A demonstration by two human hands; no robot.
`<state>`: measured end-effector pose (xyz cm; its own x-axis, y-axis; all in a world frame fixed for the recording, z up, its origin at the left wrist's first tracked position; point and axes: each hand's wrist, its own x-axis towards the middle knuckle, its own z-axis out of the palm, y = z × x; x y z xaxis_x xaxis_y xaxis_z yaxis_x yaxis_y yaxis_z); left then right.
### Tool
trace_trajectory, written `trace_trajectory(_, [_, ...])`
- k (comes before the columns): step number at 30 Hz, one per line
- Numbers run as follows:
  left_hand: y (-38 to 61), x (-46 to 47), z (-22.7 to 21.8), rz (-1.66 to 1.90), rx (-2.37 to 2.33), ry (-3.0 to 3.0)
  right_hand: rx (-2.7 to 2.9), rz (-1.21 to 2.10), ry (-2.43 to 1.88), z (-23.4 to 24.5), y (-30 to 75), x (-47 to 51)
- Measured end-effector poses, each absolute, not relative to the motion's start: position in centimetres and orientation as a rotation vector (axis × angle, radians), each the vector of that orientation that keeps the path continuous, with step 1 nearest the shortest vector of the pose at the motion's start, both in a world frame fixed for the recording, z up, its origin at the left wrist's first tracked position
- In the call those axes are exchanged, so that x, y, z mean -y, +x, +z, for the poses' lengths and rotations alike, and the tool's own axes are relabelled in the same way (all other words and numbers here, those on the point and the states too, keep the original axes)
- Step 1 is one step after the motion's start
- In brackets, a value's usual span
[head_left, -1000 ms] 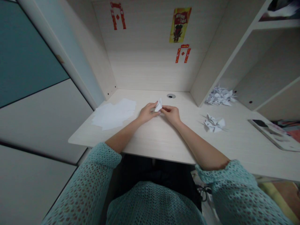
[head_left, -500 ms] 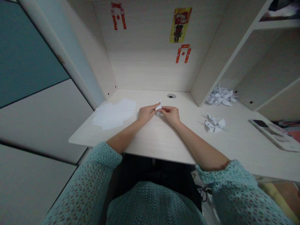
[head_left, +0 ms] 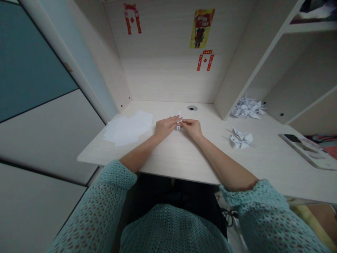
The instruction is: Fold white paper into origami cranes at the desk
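A small white folded paper piece (head_left: 179, 121) lies low on the pale wooden desk (head_left: 184, 154), near the back middle. My left hand (head_left: 164, 127) presses on its left side with the fingers close together and stretched over it. From the right, my right hand (head_left: 193, 128) pinches the same piece. Most of the paper is hidden under my fingers; only a small white tip shows between the hands.
A loose stack of white paper sheets (head_left: 127, 128) lies left of my hands. A folded paper figure (head_left: 240, 138) sits on the desk to the right, and a pile of several more (head_left: 247, 107) in the shelf corner. A phone on a book (head_left: 306, 147) lies far right. A cable hole (head_left: 192, 108) is behind.
The folded piece stood up between my fingers a second ago; it has been pressed down flat toward the desk, and my left fingers now cover more of it.
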<state>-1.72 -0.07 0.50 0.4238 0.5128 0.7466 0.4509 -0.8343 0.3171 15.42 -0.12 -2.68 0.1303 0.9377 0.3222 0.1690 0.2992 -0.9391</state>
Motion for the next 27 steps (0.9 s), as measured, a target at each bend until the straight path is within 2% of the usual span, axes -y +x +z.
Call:
trace_trajectory(16, [-1.3, 0.4, 0.4, 1.484, -0.746, 2.287, 1.227, 0.994, -1.116, -1.8, 14.9, 0.8])
trace_trajectory(27, [-0.9, 0.9, 0.7, 1.483, -0.879, 2.049, 1.205, 1.057, -1.124, -1.3, 14.6, 1.1])
